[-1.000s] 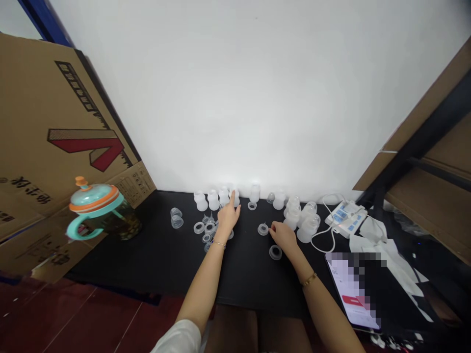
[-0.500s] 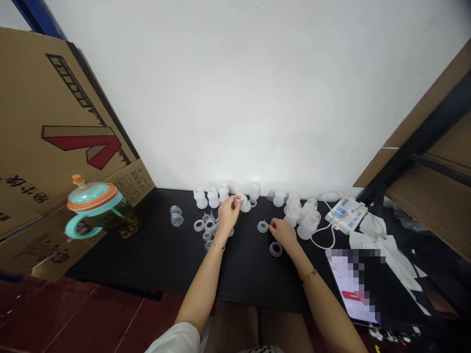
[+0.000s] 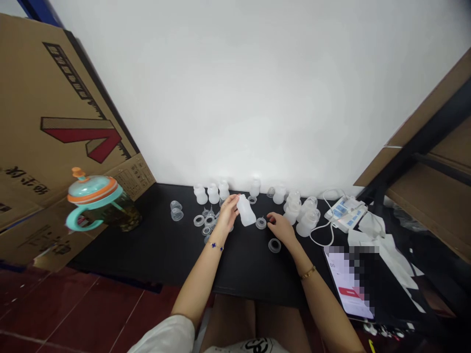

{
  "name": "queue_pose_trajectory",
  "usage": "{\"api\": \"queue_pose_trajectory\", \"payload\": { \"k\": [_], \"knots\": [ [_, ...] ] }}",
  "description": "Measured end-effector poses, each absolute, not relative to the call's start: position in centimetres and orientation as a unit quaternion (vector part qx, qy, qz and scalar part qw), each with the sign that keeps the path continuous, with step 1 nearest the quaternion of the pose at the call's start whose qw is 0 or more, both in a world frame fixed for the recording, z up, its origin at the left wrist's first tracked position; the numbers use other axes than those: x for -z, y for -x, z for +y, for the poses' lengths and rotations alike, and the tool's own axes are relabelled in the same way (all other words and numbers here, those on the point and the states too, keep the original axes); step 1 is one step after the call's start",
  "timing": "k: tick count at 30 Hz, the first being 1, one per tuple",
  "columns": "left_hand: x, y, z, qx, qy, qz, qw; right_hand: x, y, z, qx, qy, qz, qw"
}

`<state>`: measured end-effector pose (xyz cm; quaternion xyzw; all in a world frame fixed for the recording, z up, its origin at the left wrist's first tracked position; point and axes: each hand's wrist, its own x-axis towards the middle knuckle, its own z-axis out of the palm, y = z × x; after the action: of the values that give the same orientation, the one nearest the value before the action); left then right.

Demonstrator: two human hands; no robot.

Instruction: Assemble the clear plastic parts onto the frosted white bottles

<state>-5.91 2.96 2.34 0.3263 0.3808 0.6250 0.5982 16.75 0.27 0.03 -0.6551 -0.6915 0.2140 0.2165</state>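
Observation:
My left hand [image 3: 229, 212] is closed on a white frosted bottle [image 3: 246, 211], tilted over the middle of the black table [image 3: 176, 260]. Just right of a clear ring with a pointed nipple [image 3: 261, 223], my right hand [image 3: 278, 226] hovers with its fingers curled; whether anything is between them is too small to tell. Another ring [image 3: 274, 245] lies below it. Left of my left hand are several rings and nipples [image 3: 209, 220]. White bottles [image 3: 213, 193] stand behind them, and capped bottles [image 3: 308, 221] stand right of my right hand.
A teal-lidded jug [image 3: 99, 201] stands at the left by a cardboard box [image 3: 55, 162]. Two clear domes [image 3: 177, 214] lie on the left. At the right are a white device with a cable [image 3: 346, 213], papers [image 3: 390, 255] and a tablet [image 3: 348, 289].
My left hand has brought the white bottle nearer to me, and more of its body shows. My right hand has barely moved. The view has shifted slightly.

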Motion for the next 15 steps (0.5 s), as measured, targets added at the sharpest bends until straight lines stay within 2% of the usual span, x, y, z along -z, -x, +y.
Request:
{"api": "queue_pose_trajectory", "payload": {
  "k": [6, 15],
  "knots": [
    [-1.4, 5.2, 3.3, -0.623, -0.269, 0.365, 0.638, 0.4, -16.7, 0.6, -0.317, 0.582, -0.683, 0.307],
    [-1.1, 4.7, 3.0, -0.590, -0.175, 0.319, 0.721, 0.4, -15.7, 0.2, -0.298, 0.580, -0.698, 0.297]
  ]
}}
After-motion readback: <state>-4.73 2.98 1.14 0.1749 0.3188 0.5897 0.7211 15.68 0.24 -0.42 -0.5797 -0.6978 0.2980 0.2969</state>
